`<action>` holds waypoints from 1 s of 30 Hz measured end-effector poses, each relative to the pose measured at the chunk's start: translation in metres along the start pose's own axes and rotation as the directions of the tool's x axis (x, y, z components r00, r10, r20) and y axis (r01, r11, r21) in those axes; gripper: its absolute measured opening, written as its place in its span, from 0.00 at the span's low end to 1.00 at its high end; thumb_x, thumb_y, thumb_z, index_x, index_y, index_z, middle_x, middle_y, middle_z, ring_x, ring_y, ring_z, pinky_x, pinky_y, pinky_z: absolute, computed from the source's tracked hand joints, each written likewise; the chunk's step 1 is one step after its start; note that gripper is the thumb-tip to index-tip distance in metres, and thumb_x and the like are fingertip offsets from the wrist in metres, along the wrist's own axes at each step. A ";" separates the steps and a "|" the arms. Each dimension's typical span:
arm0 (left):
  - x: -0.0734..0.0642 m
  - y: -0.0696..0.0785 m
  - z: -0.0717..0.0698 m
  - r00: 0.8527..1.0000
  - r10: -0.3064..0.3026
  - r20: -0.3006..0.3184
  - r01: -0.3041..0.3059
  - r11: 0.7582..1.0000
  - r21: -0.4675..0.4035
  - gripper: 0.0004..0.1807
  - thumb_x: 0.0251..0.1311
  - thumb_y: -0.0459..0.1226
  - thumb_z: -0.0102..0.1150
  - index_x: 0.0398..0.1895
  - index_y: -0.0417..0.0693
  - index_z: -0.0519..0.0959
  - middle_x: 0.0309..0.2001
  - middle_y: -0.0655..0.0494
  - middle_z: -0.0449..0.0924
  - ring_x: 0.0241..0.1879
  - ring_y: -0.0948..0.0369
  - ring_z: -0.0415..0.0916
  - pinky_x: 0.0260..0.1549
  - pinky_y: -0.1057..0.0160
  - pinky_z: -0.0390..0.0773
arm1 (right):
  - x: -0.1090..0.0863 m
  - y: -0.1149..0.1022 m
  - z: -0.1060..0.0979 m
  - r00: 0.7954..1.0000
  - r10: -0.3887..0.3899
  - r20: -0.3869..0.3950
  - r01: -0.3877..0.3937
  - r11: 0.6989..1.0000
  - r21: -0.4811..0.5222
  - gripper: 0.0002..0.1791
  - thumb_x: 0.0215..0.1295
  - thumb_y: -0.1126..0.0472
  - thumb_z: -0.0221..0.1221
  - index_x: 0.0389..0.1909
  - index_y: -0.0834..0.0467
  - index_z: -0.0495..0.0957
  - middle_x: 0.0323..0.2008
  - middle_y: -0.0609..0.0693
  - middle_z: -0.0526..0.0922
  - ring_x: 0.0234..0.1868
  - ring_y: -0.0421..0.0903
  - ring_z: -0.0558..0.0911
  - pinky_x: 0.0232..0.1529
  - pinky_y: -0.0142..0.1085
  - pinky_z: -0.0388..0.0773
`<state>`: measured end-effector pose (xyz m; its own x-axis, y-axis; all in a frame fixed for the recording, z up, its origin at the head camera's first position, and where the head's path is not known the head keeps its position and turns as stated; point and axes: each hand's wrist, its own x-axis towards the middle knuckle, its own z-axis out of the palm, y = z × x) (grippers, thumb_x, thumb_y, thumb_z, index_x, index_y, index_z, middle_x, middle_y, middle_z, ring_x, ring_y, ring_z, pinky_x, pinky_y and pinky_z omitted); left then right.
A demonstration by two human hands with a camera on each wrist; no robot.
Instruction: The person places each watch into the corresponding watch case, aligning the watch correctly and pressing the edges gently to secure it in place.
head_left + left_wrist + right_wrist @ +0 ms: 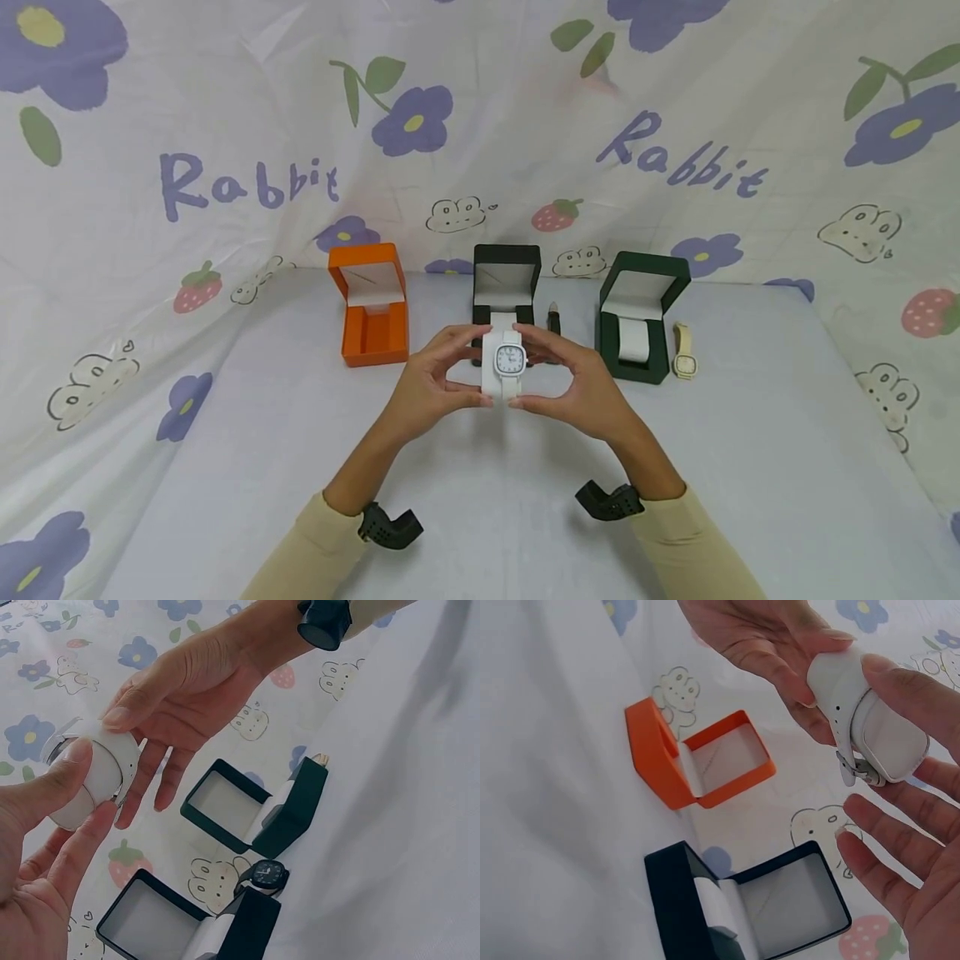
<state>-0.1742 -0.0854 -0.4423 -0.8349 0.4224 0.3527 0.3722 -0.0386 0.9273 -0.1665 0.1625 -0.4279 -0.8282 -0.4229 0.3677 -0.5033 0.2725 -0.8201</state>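
A white wristwatch [511, 360] with a squarish dial is wrapped round a white cushion [489, 371], raised over the table in the head view. My left hand [427, 379] pinches the left side between thumb and fingers. From the right, my right hand [581, 379] grips the other side the same way. The strap's buckle [862, 769] and holes show in the right wrist view. Behind the hands stands an open black watch box [507, 252], its lower part partly hidden by them. A white cushion [504, 317] is inside it.
An open orange box [377, 357] at left shows no cushion inside. At right stands an open green box [660, 358] with a white cushion [633, 340]. A gold-toned watch [684, 364] lies right of it; a black watch [553, 321] lies between the dark boxes. A printed curtain hangs behind.
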 end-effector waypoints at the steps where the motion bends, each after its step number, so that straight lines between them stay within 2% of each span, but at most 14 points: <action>1: 0.000 0.000 0.000 1.000 0.002 -0.001 -0.002 1.000 -0.001 0.44 0.49 0.27 0.78 0.71 0.60 0.73 0.65 0.55 0.70 0.60 0.49 0.76 0.42 0.54 0.87 | 0.000 0.000 0.000 1.000 -0.001 -0.001 0.001 1.000 0.006 0.48 0.50 0.63 0.79 0.73 0.48 0.68 0.63 0.48 0.79 0.58 0.46 0.80 0.61 0.57 0.76; 5: 0.000 -0.001 0.000 1.000 0.011 0.003 -0.011 1.000 -0.006 0.44 0.48 0.25 0.77 0.71 0.58 0.73 0.65 0.54 0.70 0.60 0.49 0.76 0.42 0.54 0.87 | 0.000 -0.003 0.001 1.000 0.007 -0.013 -0.007 0.999 0.040 0.44 0.55 0.65 0.75 0.73 0.47 0.69 0.62 0.49 0.79 0.56 0.47 0.82 0.58 0.55 0.80; 10: 0.000 0.000 0.002 1.000 0.020 0.012 -0.020 1.000 0.003 0.44 0.48 0.24 0.77 0.71 0.51 0.73 0.65 0.53 0.69 0.61 0.48 0.75 0.42 0.54 0.87 | 0.000 -0.008 0.004 0.998 0.059 -0.031 -0.056 0.994 0.093 0.38 0.59 0.66 0.73 0.70 0.46 0.73 0.57 0.49 0.81 0.50 0.47 0.84 0.53 0.55 0.83; 14: 0.001 0.001 0.002 1.000 0.021 0.019 -0.021 1.000 0.015 0.44 0.48 0.26 0.78 0.72 0.48 0.72 0.65 0.53 0.69 0.61 0.47 0.75 0.41 0.54 0.87 | -0.001 -0.009 0.005 0.996 0.078 -0.040 -0.073 0.992 0.103 0.38 0.58 0.67 0.73 0.69 0.47 0.74 0.58 0.49 0.80 0.51 0.48 0.82 0.57 0.49 0.82; 20: 0.002 0.002 0.002 0.999 0.016 0.027 -0.017 1.000 0.021 0.45 0.48 0.27 0.78 0.72 0.53 0.72 0.65 0.55 0.69 0.60 0.48 0.75 0.40 0.54 0.88 | 0.000 -0.009 0.005 0.997 0.066 -0.040 -0.060 0.990 0.126 0.38 0.56 0.69 0.73 0.69 0.50 0.74 0.61 0.49 0.79 0.54 0.48 0.82 0.61 0.38 0.79; 23: 0.001 0.002 0.002 0.999 0.013 0.030 -0.014 1.000 0.026 0.45 0.48 0.28 0.78 0.72 0.56 0.73 0.65 0.57 0.69 0.60 0.48 0.75 0.40 0.54 0.88 | 0.000 -0.008 0.006 0.998 0.056 -0.035 -0.051 0.990 0.132 0.38 0.56 0.69 0.74 0.68 0.50 0.75 0.62 0.48 0.79 0.54 0.47 0.82 0.61 0.37 0.79; 30: 0.000 0.002 0.003 1.000 0.022 0.018 -0.022 1.000 0.019 0.44 0.48 0.30 0.79 0.72 0.55 0.73 0.65 0.57 0.69 0.60 0.50 0.76 0.40 0.53 0.88 | 0.001 -0.006 0.008 0.998 0.046 -0.045 -0.039 0.991 0.132 0.38 0.55 0.69 0.74 0.68 0.50 0.75 0.62 0.47 0.79 0.54 0.47 0.82 0.61 0.39 0.79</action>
<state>-0.1723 -0.0829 -0.4410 -0.8191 0.4381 0.3704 0.3982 -0.0305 0.9168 -0.1621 0.1535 -0.4260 -0.8605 -0.3710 0.3492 -0.4334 0.1729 -0.8845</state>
